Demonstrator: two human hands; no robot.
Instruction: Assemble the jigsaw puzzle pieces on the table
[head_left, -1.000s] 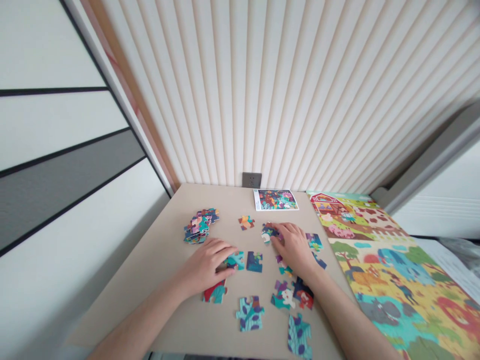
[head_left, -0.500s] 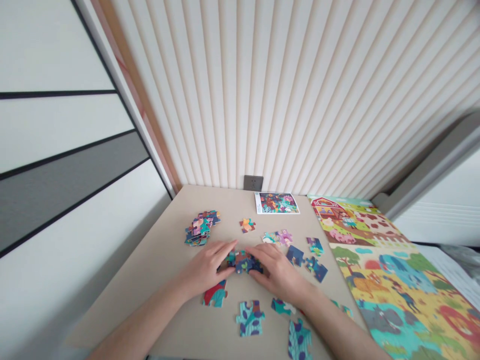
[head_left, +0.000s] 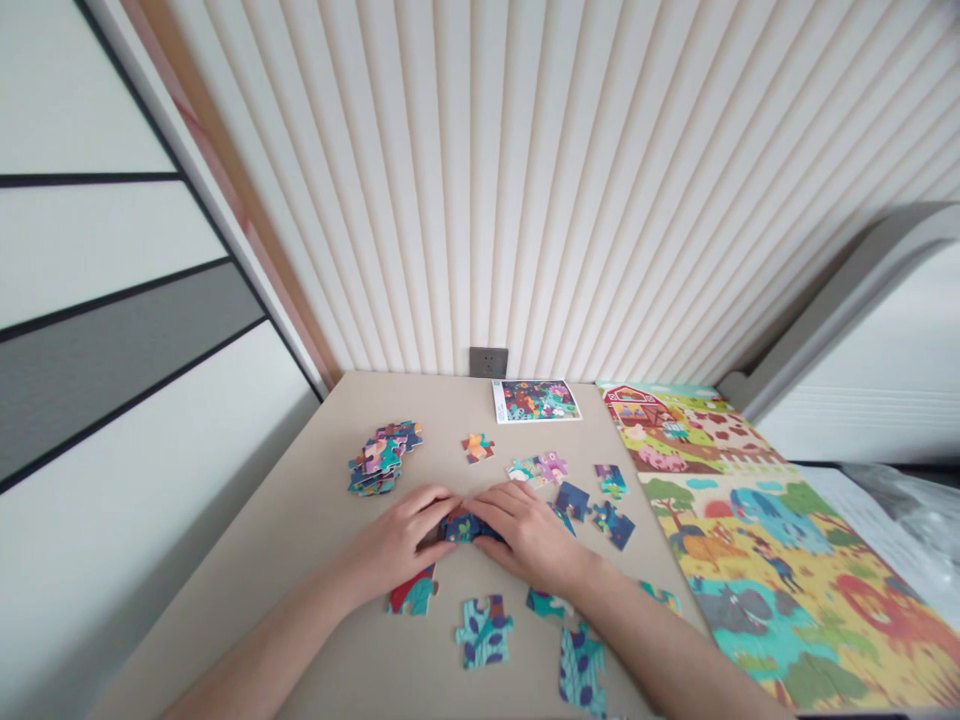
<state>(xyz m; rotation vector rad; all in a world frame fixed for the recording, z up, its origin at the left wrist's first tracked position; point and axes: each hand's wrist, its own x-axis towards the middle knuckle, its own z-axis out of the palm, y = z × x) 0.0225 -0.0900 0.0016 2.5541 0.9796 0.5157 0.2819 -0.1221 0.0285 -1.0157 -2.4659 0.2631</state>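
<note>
Dark blue jigsaw puzzle pieces lie between my two hands on the table, with a small green plant showing on them. My left hand pinches their left side, thumb low and fingers above. From the right, my right hand has its fingers over the same pieces and covers much of them. How the pieces join under the fingers is hidden. Below my left hand is a red and teal piece. A light-blue piece with purple leaves is nearer me, and a teal piece peeks out beside my right wrist.
A pile of puzzle pieces sits at the left, an orange piece behind my hands. Further back lies a picture card below a wall socket. Assembled animal puzzles cover the right side. Loose blue pieces lie right of my hand.
My hands have drawn slightly closer together, and my right fingers cover more of the dark blue pieces. The view has shifted a little, so everything on the table appears further left.
</note>
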